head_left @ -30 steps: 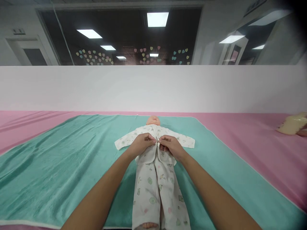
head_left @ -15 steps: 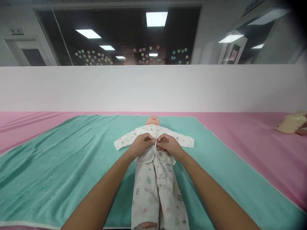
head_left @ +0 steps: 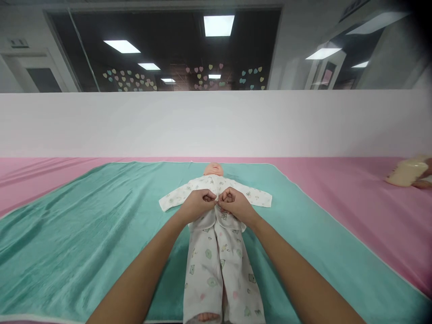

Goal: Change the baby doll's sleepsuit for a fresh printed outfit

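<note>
A baby doll (head_left: 213,169) lies on its back, head at the far end, on a teal blanket (head_left: 111,225). It wears a white printed jacket (head_left: 182,194) with sleeves spread wide and matching trousers (head_left: 205,265). My left hand (head_left: 200,202) pinches the jacket's front edge at the middle of the chest. My right hand (head_left: 236,204) pinches the opposite front edge, its fingertips close against the left ones. Whatever fastening lies between the fingertips is too small to make out. The lower jacket fronts part slightly below my hands.
Pink cloth (head_left: 354,193) shows around the blanket. At the right edge another person's hand (head_left: 425,183) holds a cream-coloured bottle (head_left: 405,173). A white wall (head_left: 216,123) stands behind, with a dark window (head_left: 168,45) above it.
My fingertips have come closer together, drawing the two jacket edges together at the chest. The view has shifted very slightly. The doll lies as before.
</note>
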